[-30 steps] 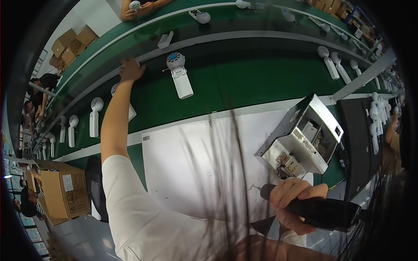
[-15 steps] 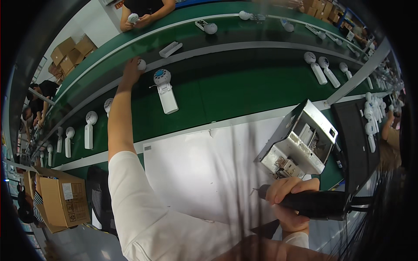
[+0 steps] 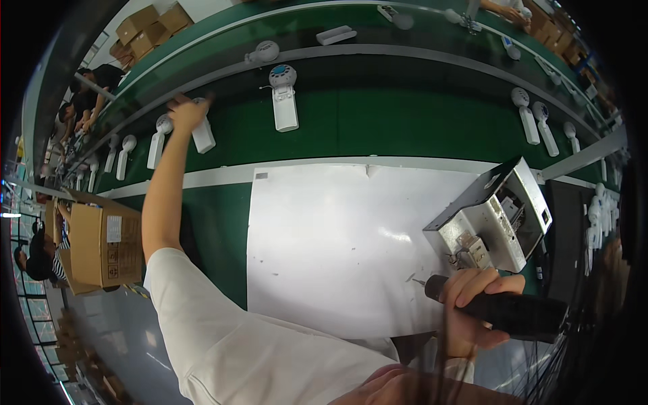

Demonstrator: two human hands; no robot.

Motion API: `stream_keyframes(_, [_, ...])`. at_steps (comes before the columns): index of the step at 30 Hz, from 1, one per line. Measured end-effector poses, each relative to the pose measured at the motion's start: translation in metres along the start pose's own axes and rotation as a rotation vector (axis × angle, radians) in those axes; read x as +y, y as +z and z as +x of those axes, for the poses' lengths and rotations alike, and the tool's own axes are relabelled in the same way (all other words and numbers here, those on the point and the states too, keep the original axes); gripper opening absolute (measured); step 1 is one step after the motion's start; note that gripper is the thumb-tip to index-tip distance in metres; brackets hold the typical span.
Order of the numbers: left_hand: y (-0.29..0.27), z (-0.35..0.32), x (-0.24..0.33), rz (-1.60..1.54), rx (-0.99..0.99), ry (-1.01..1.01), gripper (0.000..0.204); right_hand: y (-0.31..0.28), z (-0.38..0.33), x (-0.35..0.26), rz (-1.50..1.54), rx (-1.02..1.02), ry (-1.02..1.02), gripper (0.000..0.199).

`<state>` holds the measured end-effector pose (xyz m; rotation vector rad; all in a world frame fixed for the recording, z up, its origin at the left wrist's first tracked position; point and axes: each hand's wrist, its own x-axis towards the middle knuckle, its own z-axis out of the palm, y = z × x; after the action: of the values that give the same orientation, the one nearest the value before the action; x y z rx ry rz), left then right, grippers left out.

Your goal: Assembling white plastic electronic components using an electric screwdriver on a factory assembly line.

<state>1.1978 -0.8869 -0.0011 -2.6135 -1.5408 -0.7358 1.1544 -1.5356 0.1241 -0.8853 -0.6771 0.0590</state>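
My left hand reaches over the green belt, its fingers spread and slightly blurred, above a white handheld device with a round head. The hand partly covers that head, and I see no grip on it. Another such device, with a blue-centred head and a wide handle, lies to the right. In my right hand is a black electric screwdriver, its thin bit pointing left over the white work sheet. A further device rests by the belt's far rail.
A metal box with an open front stands on the sheet's right side. More white devices line the belt at left and right. A cardboard box stands at left, and a slanted grey post rises at right. People work across and along the line.
My left hand has let go of a white device by the far rail and come back toward the nearer devices on the left. The view has shifted; the screwdriver stays in my right hand.
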Motion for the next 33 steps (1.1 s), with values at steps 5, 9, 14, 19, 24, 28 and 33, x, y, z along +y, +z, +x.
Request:
stream_keyframes(5, [-0.027, -0.031, -0.092, -0.547, -0.275, -0.124, 0.085, 0.009, -0.006, 0.004, -0.014, -0.032, 0.038, 0.065])
stream_keyframes(9, [-0.081, -0.095, -0.021, -1.743, -0.662, -0.248, 0.043, 0.003, -0.005, 0.001, -0.055, -0.005, 0.027, 0.068])
stream_keyframes(14, [-0.147, -0.166, 0.011, -2.0, -0.775, -0.253, 0.045, -0.002, -0.008, 0.006, -0.025, -0.031, 0.01, 0.07])
stream_keyframes(19, [-0.186, -0.205, 0.014, -1.384, -0.665, -0.146, 0.046, 0.002, -0.006, 0.009, -0.032, 0.015, -0.004, 0.068])
stream_keyframes(24, [-0.155, -0.257, -0.055, -0.427, -0.078, 0.397, 0.054, 0.003, -0.003, 0.007, -0.069, 0.024, -0.035, 0.07])
stream_keyframes(28, [-0.172, -0.281, -0.059, -0.005, -0.165, 0.228, 0.064, 0.006, -0.003, 0.004, -0.052, 0.01, -0.034, 0.071])
stream_keyframes(33, [-0.181, -0.264, -0.045, -0.008, -0.131, 0.211, 0.086, 0.004, -0.005, 0.0, -0.014, 0.002, -0.034, 0.07])
